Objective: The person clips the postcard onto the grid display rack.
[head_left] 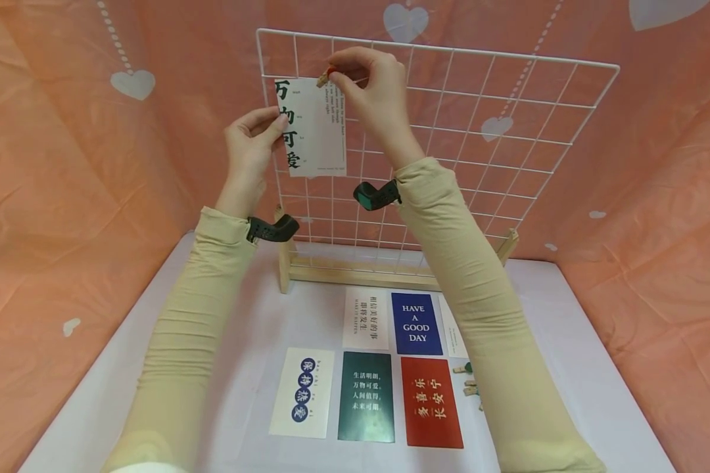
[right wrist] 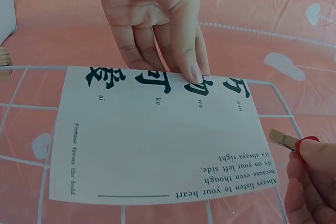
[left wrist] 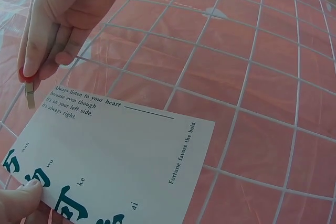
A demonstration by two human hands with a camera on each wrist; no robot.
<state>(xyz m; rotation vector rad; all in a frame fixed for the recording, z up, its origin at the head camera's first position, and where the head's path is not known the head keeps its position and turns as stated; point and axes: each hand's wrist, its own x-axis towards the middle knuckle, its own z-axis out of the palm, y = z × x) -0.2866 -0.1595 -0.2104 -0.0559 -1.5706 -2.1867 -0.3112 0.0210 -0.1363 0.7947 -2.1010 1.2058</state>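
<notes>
My left hand pinches the left edge of a white card with large dark green characters, thumb on its front. The card is held up against the upper left of a white wire grid. Between thumb and fingers of my right hand is a small wooden clothespin with a red piece on it. In the right wrist view the clothespin points at the card's corner, just beside its edge. The left wrist view shows the clothespin close to the card's printed text.
The grid stands in a wooden base at the table's back. In front lie a blue card, a green card, a red card and several white ones. More clothespins lie beside my right sleeve. Pink cloth surrounds the table.
</notes>
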